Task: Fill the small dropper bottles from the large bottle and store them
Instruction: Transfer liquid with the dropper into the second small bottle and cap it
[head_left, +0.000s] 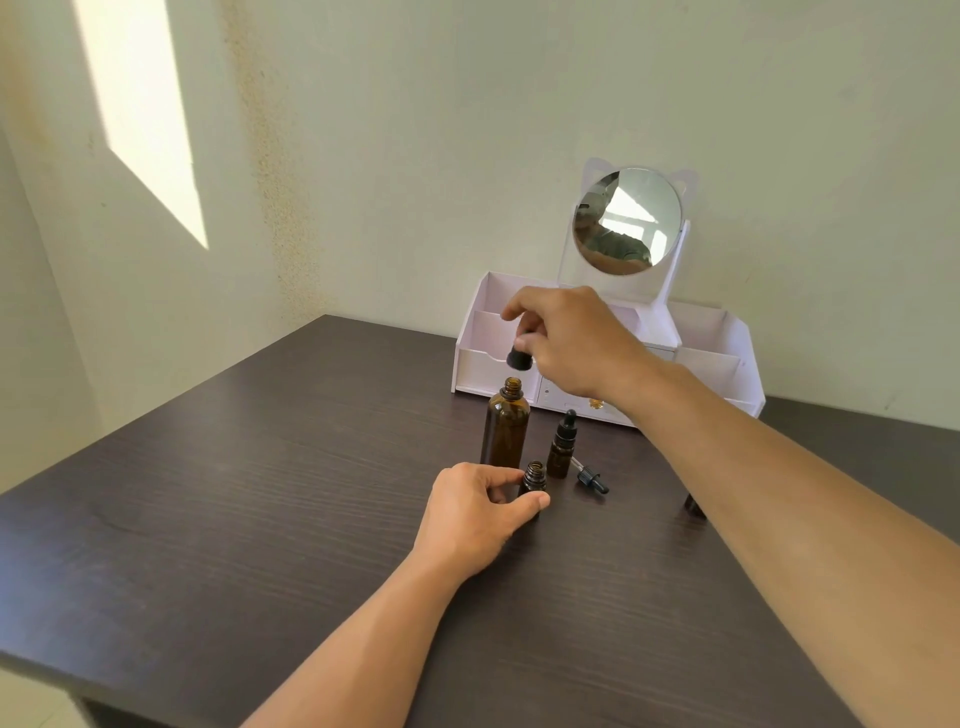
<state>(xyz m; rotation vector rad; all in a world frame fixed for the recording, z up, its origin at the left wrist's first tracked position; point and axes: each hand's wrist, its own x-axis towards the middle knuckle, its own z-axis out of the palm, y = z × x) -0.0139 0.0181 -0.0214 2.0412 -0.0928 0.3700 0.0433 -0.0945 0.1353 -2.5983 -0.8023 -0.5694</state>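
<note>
A black cap (519, 358) is pinched in the right hand (571, 338) just above the uncapped large amber bottle (506, 428) on a dark table (208, 519). An open small dropper bottle (534, 480) is gripped by the left hand (472, 514); a capped one (562, 447) and a loose dropper (591, 478) lie beside it, before a white organizer (483, 358).

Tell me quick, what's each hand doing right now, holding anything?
Left hand: grips the open small dropper bottle standing on the table.
Right hand: pinches the black cap just above the large bottle, which is open.
</note>
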